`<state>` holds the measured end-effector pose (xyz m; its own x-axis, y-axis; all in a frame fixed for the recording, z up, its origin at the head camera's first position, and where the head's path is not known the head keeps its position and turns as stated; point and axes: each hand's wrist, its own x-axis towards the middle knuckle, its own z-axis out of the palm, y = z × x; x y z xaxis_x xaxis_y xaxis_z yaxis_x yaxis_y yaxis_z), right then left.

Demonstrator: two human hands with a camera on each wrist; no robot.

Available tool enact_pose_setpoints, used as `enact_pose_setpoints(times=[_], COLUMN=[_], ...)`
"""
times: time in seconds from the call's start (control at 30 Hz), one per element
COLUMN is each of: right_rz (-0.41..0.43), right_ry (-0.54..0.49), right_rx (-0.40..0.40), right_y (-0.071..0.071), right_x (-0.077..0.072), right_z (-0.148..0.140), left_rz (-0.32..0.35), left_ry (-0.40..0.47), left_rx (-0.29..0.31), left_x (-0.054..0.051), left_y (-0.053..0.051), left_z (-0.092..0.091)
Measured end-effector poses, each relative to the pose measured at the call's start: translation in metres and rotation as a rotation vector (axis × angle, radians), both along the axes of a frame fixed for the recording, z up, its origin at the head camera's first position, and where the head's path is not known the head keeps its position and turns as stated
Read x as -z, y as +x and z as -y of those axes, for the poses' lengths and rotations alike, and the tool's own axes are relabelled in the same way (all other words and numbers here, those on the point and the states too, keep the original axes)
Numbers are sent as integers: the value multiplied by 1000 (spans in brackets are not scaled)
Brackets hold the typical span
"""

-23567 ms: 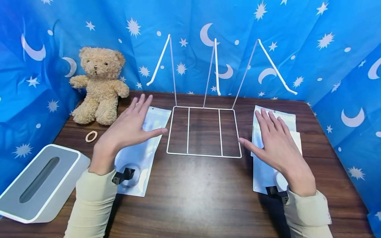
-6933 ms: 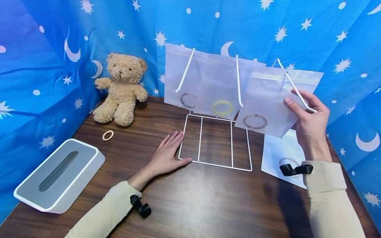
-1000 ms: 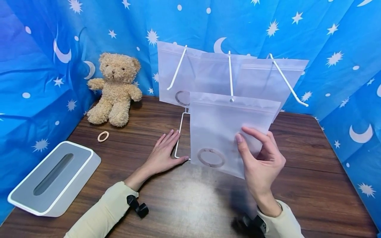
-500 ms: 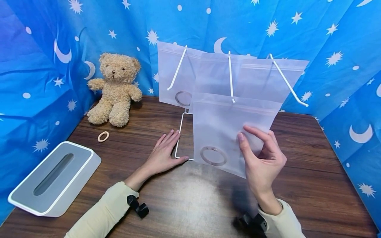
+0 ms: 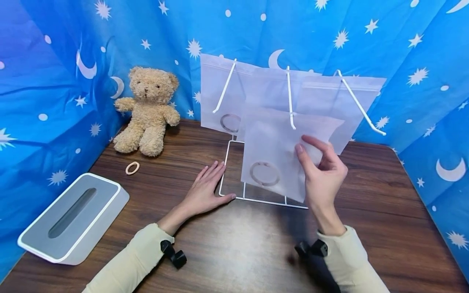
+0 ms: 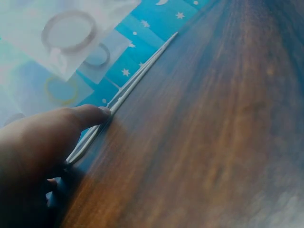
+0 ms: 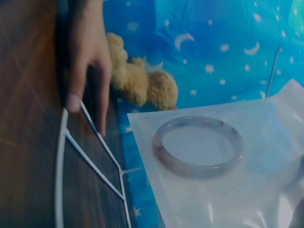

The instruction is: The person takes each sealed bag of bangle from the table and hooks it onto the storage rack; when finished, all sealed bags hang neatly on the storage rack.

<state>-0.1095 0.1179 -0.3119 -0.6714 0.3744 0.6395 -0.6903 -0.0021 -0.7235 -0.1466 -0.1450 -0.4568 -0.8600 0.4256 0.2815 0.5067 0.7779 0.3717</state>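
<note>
My right hand (image 5: 326, 175) pinches the right side of a translucent zip bag (image 5: 283, 142) between thumb and fingers. Inside the bag's lower left lies a greyish-brown bangle (image 7: 204, 170), clearest in the right wrist view. The middle prong (image 5: 290, 97) of a white wire rack (image 5: 271, 202) has its tip showing in front of this bag's upper edge. My left hand (image 5: 201, 191) rests with fingers spread at the base's front left corner; its thumb touches the wire (image 6: 118, 98). Behind the held bag, a left bag (image 5: 216, 93), a middle bag (image 5: 267, 85) and a right bag (image 5: 322, 95) hang on the prongs.
A teddy bear (image 5: 146, 114) sits at the back left. Near it lies a small beige ring (image 5: 132, 168). A grey-topped tissue box (image 5: 99, 219) stands at the left front. A blue curtain (image 5: 154, 24) with moons and stars surrounds the wooden table (image 5: 234, 248).
Over the last second the held bag has moved back along the middle prong, whose tip now sticks out further in front. Earlier the table bags lay flat and the prongs were bare. The left hand stays put.
</note>
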Motion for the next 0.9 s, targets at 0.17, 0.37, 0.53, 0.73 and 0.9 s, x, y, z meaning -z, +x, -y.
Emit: enact_pose_setpoints(times=[0.17,0.37,0.53,0.73,0.9], right_rz=[123,152,142,116,138], right_ry=[-65,-123,-147,-152,-122], right_rx=[-77,-129,-132,-135,-159], right_y=[-50,-94,-106,-110,-110], right_x=[7,11,9,10,11], right_z=[-17,-31,-38,-42,-46], left_rz=[-13,-15,-19,-27,-24], left_ry=[-3,-6,-2,-8,-9], left_rx=[-2,12,27,26,29], left_x=[1,2,3,2,1], left_y=[0,-2,-3,-3,-5], left_z=[-3,-10,-16,-18,-16])
